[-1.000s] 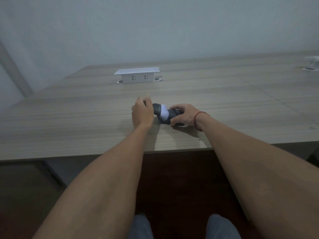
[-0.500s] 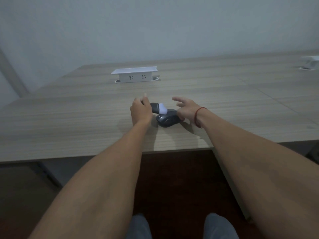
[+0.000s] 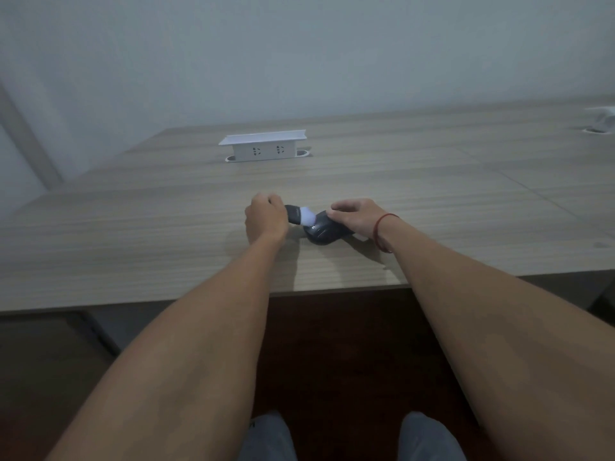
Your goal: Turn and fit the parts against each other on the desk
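Seeing both hands out on the wooden counter (image 3: 133, 247), near its front edge. Left hand (image 3: 265, 218) has its fingers curled round the dark handle of a small brush (image 3: 299, 216); the white bristle end points right and sits against the dark computer mouse (image 3: 324, 231). Right hand (image 3: 357, 217) lies over the top of the mouse, fingers bent down onto it, so I read that as a hold; underside contact is hidden from me. Mouse rests on the counter, tilted a bit toward the left hand, between the two wrists. A red string band (image 3: 382, 231) is on the right wrist. A small pale scrap shows just beside the mouse under the right palm; I can't tell what it is. Further back, well apart, a white pop-up socket box (image 3: 263, 148) stands raised from the counter. Another white fitting (image 3: 600, 123) sits at the far right edge, blurred.
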`<act>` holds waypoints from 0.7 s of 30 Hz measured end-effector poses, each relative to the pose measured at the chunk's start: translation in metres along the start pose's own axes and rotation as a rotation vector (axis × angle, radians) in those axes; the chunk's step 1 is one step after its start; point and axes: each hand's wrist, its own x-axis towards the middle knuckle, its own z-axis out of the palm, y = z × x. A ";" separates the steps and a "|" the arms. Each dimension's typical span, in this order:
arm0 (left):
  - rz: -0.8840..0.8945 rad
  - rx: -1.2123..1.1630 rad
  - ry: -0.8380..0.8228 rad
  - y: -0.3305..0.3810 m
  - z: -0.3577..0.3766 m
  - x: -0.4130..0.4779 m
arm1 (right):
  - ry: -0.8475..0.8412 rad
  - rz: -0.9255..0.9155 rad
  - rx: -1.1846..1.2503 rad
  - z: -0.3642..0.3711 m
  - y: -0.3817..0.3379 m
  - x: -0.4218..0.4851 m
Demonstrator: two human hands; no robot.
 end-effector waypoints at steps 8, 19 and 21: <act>0.119 -0.176 -0.063 0.009 -0.003 -0.006 | 0.134 -0.003 -0.125 0.016 -0.002 0.006; 0.124 -0.088 0.079 -0.001 -0.006 -0.005 | 0.047 -0.078 -0.384 0.017 -0.007 -0.010; 0.136 -0.117 0.074 0.001 -0.005 -0.007 | -0.015 -0.092 -0.450 0.021 -0.006 -0.013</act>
